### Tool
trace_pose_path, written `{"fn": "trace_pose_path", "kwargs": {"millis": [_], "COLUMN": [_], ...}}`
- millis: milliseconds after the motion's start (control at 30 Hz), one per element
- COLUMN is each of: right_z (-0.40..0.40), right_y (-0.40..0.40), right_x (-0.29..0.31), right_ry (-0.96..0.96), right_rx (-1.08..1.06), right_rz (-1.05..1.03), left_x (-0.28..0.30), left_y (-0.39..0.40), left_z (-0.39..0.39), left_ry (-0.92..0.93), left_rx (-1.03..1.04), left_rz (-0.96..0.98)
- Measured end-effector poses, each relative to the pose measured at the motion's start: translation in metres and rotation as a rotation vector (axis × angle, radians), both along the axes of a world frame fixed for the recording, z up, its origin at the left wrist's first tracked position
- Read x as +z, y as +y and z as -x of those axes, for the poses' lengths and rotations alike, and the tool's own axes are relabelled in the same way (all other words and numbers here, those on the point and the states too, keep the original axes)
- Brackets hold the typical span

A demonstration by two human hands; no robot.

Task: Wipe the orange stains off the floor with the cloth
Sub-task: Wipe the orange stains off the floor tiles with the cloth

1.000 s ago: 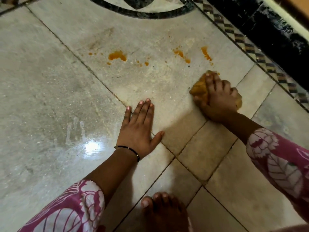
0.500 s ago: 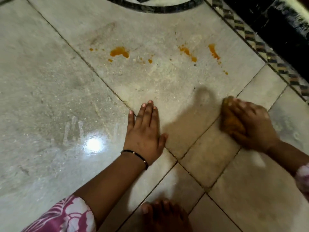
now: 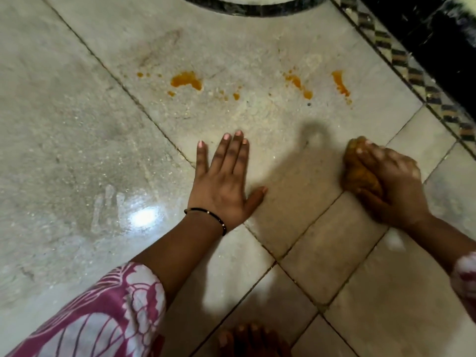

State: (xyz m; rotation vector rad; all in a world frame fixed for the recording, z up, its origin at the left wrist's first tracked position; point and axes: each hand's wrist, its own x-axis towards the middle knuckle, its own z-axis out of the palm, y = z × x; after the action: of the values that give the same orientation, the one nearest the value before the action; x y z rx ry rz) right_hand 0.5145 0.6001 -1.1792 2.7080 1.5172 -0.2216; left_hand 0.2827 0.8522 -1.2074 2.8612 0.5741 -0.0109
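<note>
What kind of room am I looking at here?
Probably an indoor hall or living area of a home: polished marble floor, a patterned inlay border along the edge, and a bare foot on the tiles.

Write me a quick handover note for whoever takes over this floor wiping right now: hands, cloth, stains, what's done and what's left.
Left hand: flat on the floor, fingers straight, holding nothing, bracing.
Right hand: fingers curled over the bunched orange-stained cloth, pressing it to the floor at the right, short of the stains.
Stains on the pale tile ahead of the hands: large blotch with small drops around it, middle streak, right streak.
Done: none of these visibly wiped; the cloth is already soiled.
Left: push the cloth forward over the right streak, then work leftward to the blotch and drops.
</note>
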Motion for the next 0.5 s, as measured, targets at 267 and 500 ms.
{"fn": "trace_pose_path", "kwargs": {"millis": [267,500], "right_z": [-0.024,0.060], "right_y": [0.130,0.086], "right_x": [-0.007,-0.011], "right_ry": [0.009,0.020], "right_rx": [-0.422,0.077], "right_rz": [-0.112,-0.048], "left_x": [0.002,-0.001], "left_y": [0.000,-0.001], "left_z": [-0.001,0.001], "left_ry": [0.021,-0.018], "left_rx": [-0.003,0.007], "left_rz": [0.020,0.023]}}
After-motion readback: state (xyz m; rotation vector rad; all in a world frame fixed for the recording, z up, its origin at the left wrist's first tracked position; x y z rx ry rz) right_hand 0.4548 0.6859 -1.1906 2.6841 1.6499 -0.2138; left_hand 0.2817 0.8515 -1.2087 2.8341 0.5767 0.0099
